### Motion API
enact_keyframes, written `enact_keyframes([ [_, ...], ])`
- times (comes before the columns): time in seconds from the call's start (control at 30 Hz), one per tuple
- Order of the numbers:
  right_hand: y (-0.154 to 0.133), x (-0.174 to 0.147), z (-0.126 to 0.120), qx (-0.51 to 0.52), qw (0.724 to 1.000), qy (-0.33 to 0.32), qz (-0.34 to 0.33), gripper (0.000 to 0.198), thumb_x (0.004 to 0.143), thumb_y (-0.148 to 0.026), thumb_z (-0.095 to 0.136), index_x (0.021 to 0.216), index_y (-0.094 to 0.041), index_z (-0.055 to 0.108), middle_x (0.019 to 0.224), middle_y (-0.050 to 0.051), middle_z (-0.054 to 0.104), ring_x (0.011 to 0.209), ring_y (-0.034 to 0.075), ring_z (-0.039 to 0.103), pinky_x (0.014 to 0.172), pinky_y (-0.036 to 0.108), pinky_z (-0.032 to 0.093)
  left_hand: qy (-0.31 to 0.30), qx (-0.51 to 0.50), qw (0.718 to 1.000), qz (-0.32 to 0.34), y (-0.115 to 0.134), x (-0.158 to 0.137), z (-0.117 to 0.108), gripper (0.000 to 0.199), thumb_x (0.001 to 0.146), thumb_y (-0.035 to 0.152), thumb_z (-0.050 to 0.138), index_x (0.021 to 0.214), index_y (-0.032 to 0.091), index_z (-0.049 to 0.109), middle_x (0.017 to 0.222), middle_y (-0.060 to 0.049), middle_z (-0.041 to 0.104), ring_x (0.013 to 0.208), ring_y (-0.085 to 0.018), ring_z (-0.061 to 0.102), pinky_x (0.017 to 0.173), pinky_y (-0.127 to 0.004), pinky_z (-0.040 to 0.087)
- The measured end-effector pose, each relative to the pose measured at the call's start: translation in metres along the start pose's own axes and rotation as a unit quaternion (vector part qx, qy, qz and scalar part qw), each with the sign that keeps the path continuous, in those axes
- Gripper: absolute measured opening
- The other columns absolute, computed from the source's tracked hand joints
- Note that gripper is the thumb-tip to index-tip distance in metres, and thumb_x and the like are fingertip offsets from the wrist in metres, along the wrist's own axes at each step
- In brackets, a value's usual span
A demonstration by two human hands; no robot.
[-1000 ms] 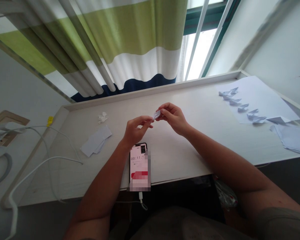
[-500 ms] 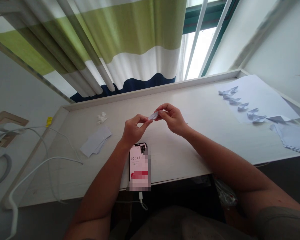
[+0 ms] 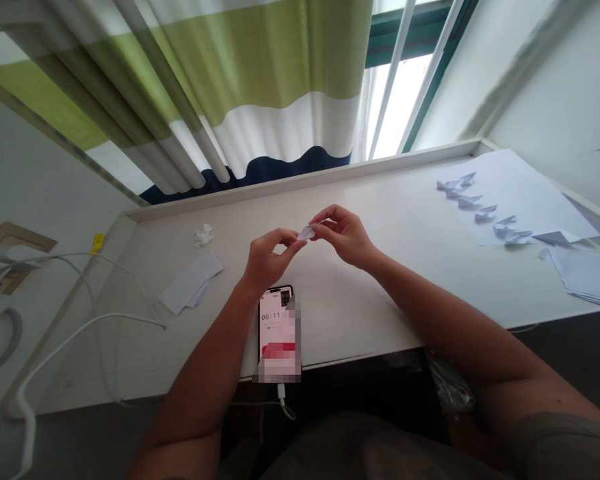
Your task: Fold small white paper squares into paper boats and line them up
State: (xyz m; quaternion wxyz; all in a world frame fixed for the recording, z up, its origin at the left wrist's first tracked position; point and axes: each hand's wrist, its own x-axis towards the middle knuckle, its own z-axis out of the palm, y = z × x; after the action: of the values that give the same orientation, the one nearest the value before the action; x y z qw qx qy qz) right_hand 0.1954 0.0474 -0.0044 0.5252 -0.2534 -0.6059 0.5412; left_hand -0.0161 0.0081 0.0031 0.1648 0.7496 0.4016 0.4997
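Between my two hands, above the middle of the white desk, is a small piece of folded white paper [image 3: 307,233]. My left hand [image 3: 273,257] pinches its near left end between thumb and fingertips. At the right end, the thumb and fingers of my right hand [image 3: 344,237] are closed on it, covering part of the folds. Below my left wrist a phone [image 3: 277,333] lies on the desk with a running timer on its screen; part of it is blurred out.
Several folded paper shapes [image 3: 485,213] stand in a row on a white sheet [image 3: 525,187] at the right, near a paper stack [image 3: 587,277]. Paper slips [image 3: 193,281] and a crumpled tissue [image 3: 204,235] lie left. White cables [image 3: 85,320] cross the desk's left end.
The folded paper has turned slightly between my fingertips, and my right fingers have shifted a little on it. Everything else stays in place.
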Motion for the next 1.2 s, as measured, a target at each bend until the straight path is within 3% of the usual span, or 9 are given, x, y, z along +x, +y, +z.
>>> enact_keyframes([
  [0.27,0.004,-0.001,0.001,0.020,0.998,-0.057,0.004,0.055,0.075,-0.050,0.100,0.099,-0.023,0.058,0.106,0.005,0.077,0.100,0.021,0.077,0.089,0.040,0.068,0.062,-0.143,0.980,-0.123,-0.002,0.000,0.009,0.033,0.087,0.044,0.089,0.089,0.019,0.069,0.094,-0.007,0.084,0.085,-0.020,0.081,0.083,-0.034,0.067],
  [0.37,0.005,-0.001,0.000,0.006,0.999,-0.044,0.001,0.053,0.078,-0.052,0.097,0.095,-0.024,0.055,0.098,0.003,0.075,0.095,0.020,0.078,0.088,0.039,0.068,0.071,-0.176,0.975,-0.118,-0.002,0.000,0.010,0.030,0.086,0.039,0.090,0.099,0.020,0.072,0.091,-0.004,0.083,0.081,-0.019,0.081,0.080,-0.033,0.067],
  [0.53,-0.002,-0.003,-0.003,-0.071,0.994,-0.076,-0.030,0.049,0.084,-0.047,0.093,0.116,-0.025,0.063,0.110,0.004,0.076,0.098,0.021,0.077,0.092,0.042,0.068,0.032,-0.101,0.992,-0.076,-0.004,-0.002,0.008,0.016,0.095,0.035,0.081,0.103,0.021,0.082,0.097,-0.005,0.085,0.089,-0.019,0.082,0.086,-0.034,0.067],
  [0.67,-0.005,-0.003,-0.008,-0.187,0.975,-0.091,-0.081,0.026,0.094,-0.045,0.083,0.098,-0.022,0.073,0.099,0.005,0.076,0.092,0.021,0.076,0.090,0.043,0.069,-0.004,-0.040,0.999,-0.037,-0.001,-0.002,0.005,0.014,0.100,0.031,0.074,0.104,0.022,0.084,0.101,-0.006,0.086,0.094,-0.020,0.081,0.090,-0.035,0.066],
  [0.8,-0.006,-0.002,-0.013,-0.260,0.953,-0.107,-0.111,0.017,0.098,-0.039,0.079,0.102,-0.022,0.079,0.101,0.007,0.079,0.088,0.021,0.076,0.084,0.040,0.069,-0.030,-0.020,0.999,-0.019,0.003,0.001,0.000,0.013,0.100,0.030,0.074,0.106,0.022,0.082,0.104,-0.006,0.085,0.094,-0.020,0.080,0.090,-0.035,0.065],
  [0.9,-0.007,-0.001,-0.016,-0.288,0.942,-0.112,-0.130,0.015,0.101,-0.034,0.076,0.104,-0.021,0.082,0.100,0.007,0.079,0.086,0.020,0.076,0.081,0.037,0.067,-0.065,-0.023,0.997,-0.021,0.002,0.002,-0.002,0.019,0.098,0.033,0.078,0.113,0.021,0.079,0.107,-0.007,0.084,0.094,-0.020,0.079,0.088,-0.035,0.065],
  [1.2,-0.007,-0.001,-0.022,-0.332,0.923,-0.165,-0.100,0.012,0.099,-0.030,0.079,0.099,-0.019,0.083,0.097,0.008,0.079,0.084,0.021,0.074,0.077,0.036,0.059,-0.081,-0.039,0.994,-0.067,-0.001,0.001,-0.002,0.018,0.096,0.039,0.079,0.096,0.021,0.079,0.104,-0.008,0.085,0.096,-0.023,0.080,0.092,-0.041,0.065],
])
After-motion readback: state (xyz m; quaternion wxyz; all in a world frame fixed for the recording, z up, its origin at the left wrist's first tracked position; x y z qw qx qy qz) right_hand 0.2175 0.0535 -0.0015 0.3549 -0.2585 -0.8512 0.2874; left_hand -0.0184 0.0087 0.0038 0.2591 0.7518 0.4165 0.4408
